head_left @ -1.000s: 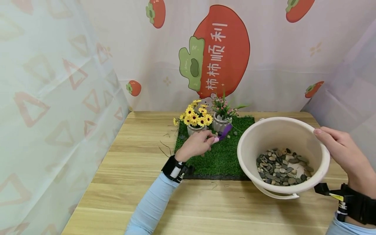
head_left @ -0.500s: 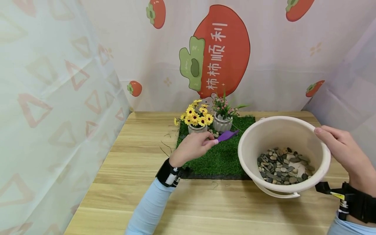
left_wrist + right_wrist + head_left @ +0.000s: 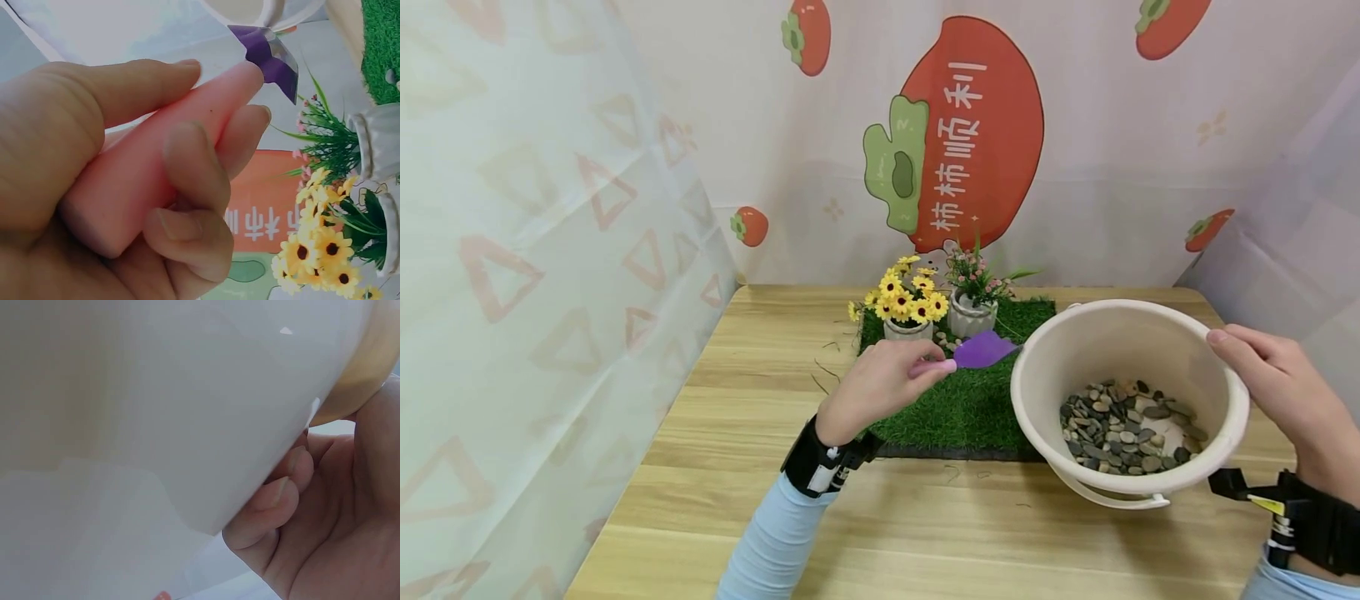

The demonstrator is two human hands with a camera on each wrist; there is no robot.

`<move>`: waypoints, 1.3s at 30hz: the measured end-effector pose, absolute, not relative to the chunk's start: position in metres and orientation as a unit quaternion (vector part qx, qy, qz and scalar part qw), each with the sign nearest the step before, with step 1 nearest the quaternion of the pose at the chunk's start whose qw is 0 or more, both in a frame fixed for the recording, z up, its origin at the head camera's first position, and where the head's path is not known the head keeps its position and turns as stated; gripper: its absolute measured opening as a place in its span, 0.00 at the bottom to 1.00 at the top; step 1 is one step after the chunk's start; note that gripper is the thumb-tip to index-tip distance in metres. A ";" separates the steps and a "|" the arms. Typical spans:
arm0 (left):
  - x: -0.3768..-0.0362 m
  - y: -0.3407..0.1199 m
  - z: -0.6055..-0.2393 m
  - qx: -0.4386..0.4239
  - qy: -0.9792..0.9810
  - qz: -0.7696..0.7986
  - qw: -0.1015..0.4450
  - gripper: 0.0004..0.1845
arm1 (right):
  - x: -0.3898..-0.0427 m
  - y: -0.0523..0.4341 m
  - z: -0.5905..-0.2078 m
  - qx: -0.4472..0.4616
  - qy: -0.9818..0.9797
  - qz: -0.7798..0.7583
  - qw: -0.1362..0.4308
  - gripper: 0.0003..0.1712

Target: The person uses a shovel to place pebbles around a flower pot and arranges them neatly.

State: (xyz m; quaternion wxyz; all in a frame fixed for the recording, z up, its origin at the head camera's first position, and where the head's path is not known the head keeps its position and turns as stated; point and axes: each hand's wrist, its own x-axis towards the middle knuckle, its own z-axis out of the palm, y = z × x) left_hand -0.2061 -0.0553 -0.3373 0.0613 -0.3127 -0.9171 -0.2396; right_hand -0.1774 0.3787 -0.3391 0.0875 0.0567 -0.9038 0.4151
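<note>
My left hand (image 3: 880,379) grips the pink handle (image 3: 169,150) of a small trowel with a purple blade (image 3: 985,349). The blade points right, its tip overlapping the bucket's left rim in the head view. At the right, a cream bucket (image 3: 1037,417) leans toward me with several grey and tan pebbles (image 3: 1120,429) inside. My right hand (image 3: 1277,379) holds its right rim, thumb over the top and fingers against the outer wall, as the right wrist view shows. A few pebbles (image 3: 946,340) lie on the artificial grass mat (image 3: 962,417) by the flower pots.
A pot of yellow flowers (image 3: 906,304) and a pot of pink flowers (image 3: 973,304) stand at the mat's back. Dark strands lie on the wooden table (image 3: 760,400) left of the mat. A printed curtain (image 3: 1097,125) hangs behind and along the sides.
The left hand has drawn back slightly toward the person, lifting the trowel away from the pots. Its blade has swung rightward to the bucket's rim. The right hand keeps its hold.
</note>
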 end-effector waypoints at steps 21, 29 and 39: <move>-0.194 -0.037 -0.333 -0.390 -0.882 -0.230 0.128 0.08 | -0.175 0.377 -0.341 0.072 -0.905 0.405 0.105 0.14; -0.194 -0.022 -0.334 -0.402 -0.883 -0.209 0.119 0.09 | -0.176 0.378 -0.338 0.074 -0.899 0.420 0.106 0.12; -0.189 0.000 -0.337 -0.426 -0.886 -0.159 0.092 0.11 | -0.176 0.378 -0.337 0.070 -0.899 0.421 0.094 0.12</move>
